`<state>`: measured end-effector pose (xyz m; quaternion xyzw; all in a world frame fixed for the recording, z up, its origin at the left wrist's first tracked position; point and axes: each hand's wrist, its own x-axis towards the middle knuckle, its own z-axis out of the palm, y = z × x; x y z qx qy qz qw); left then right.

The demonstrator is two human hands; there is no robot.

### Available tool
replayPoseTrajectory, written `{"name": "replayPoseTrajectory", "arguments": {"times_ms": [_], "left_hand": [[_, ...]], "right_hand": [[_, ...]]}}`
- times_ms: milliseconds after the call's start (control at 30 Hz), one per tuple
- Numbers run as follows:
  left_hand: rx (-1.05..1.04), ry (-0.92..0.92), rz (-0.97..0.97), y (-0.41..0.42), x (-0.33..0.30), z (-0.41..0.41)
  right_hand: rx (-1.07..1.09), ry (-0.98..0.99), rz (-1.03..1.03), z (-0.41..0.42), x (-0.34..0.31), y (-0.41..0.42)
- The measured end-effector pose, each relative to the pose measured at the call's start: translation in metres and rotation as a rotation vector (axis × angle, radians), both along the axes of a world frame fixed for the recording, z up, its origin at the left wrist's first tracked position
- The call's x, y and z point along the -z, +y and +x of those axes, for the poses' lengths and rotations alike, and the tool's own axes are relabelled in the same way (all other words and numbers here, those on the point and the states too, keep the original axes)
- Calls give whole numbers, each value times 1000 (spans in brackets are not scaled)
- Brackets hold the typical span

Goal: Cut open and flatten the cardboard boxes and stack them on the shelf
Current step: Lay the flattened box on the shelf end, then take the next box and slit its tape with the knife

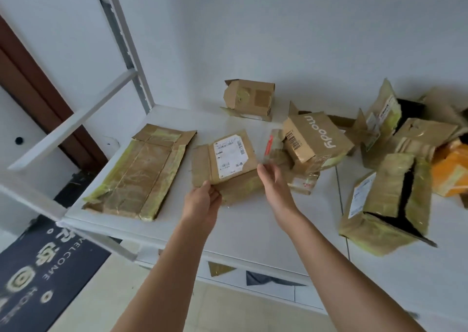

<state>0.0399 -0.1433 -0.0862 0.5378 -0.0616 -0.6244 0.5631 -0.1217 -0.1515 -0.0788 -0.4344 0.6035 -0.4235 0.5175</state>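
Note:
A small cardboard box with a white shipping label [228, 164] sits on the white shelf top [243, 227], one flap spread to its left. My left hand [202, 202] holds its near left corner, fingers curled on the edge. My right hand [269, 179] touches the box's right side with fingers straight. A flattened taped box [141, 172] lies flat to the left. Right of my hands stands a box printed "moody" [316, 139].
A small open box [249, 98] stands by the wall. Several torn, taped boxes [390, 200] and an orange package [450, 172] crowd the right side. A white metal shelf frame [121, 40] rises at the left. A dark welcome mat [38, 276] lies on the floor below.

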Motion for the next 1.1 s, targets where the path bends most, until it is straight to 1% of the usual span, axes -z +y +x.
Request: {"name": "replayPoseTrajectory", "arguments": {"times_ms": [100,167,233,333,433,533,600,700,867,933,967,1033,1100], "left_hand": [[-97,125,29,47,-2,-12],[-153,195,37,78,-6,-20],[-175,253,39,111,-9,-29],[-103,280,46,152,-11,-47],[-18,208,73,176,-14,-65],[70,111,167,197,-7,-86],[203,52,233,219,0,-106],[337,46,323,238,3,-147],[457,28,271,245,-22,-225],[511,-15,267,245,-33,-256],[520,-53,274,243,-37,-270],[519,-143,269,233,-43,-302],[546,-218,196,218,-48,-341]], "right_hand": [[-153,-23,64,-5,-8,28],[-206,-56,70,-7,-17,44],[-206,-27,44,-12,-21,63],[-163,24,-4,-24,-23,98],[-143,93,-79,-52,-31,139],[-146,186,-92,-92,-36,191],[-172,276,-91,-122,-42,225],[-163,393,-85,-171,-50,260],[-19,457,-69,-255,-48,287],[26,520,-80,-286,-42,287],[49,581,-98,-300,-39,285],[95,776,-138,-327,-32,280],[162,970,-157,-356,-27,273]]}}
